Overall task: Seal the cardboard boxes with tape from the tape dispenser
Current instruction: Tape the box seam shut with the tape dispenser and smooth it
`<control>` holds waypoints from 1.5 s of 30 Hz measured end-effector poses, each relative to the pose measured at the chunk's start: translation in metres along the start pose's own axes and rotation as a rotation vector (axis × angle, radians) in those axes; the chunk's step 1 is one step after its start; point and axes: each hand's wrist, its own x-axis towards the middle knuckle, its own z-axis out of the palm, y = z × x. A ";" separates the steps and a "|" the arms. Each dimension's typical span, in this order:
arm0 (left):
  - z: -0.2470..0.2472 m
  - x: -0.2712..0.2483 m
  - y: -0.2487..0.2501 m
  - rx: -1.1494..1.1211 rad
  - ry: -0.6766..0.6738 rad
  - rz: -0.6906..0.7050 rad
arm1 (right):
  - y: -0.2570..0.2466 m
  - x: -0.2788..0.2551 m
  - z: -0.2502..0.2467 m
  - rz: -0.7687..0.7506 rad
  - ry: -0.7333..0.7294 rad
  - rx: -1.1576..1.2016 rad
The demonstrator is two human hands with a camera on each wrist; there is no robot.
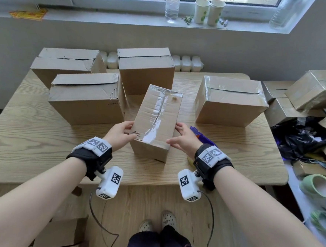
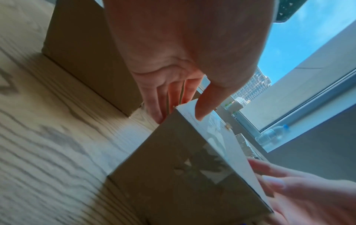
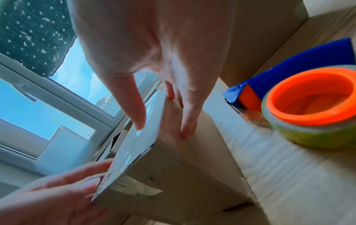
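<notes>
Narrow taped box stands at table centre-front, clear tape strip along top seam. L hand on box's near-left corner: thumb on top, fingers straight down left side. R hand on near-right corner: thumb on top edge, fingers flat on right side (fingers mostly extended, not curled round). Tape dispenser w/ blue body, orange hub, lies on table just right of box, behind R hand. Three untaped boxes behind-left; taped box to right.
</notes>
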 end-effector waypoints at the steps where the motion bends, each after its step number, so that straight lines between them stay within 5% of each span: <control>1: 0.003 -0.001 0.002 -0.034 0.008 0.006 | -0.004 0.004 -0.003 -0.035 0.006 -0.074; 9: 0.026 0.009 0.017 0.020 0.128 0.067 | -0.029 0.032 -0.033 -0.192 -0.014 -0.405; 13: 0.039 0.008 0.011 0.502 0.174 0.286 | -0.005 0.036 -0.049 -0.168 0.239 -0.409; 17: 0.053 0.008 0.006 0.799 0.067 0.527 | 0.033 0.026 -0.064 -0.022 0.344 -0.812; 21: 0.057 0.015 0.005 0.788 0.073 0.511 | 0.058 0.016 -0.066 0.093 0.244 -1.104; 25: 0.055 0.021 0.008 0.746 0.065 0.456 | 0.064 0.017 -0.059 0.096 0.347 -1.267; 30: 0.051 0.023 0.013 0.703 0.060 0.425 | 0.067 0.012 -0.056 0.155 0.313 -1.273; 38: 0.042 0.020 0.044 0.711 0.000 0.339 | 0.014 -0.031 -0.084 -0.105 0.347 -0.884; 45: 0.043 0.023 0.108 0.776 0.135 0.737 | -0.039 -0.060 -0.083 -0.316 0.271 -1.006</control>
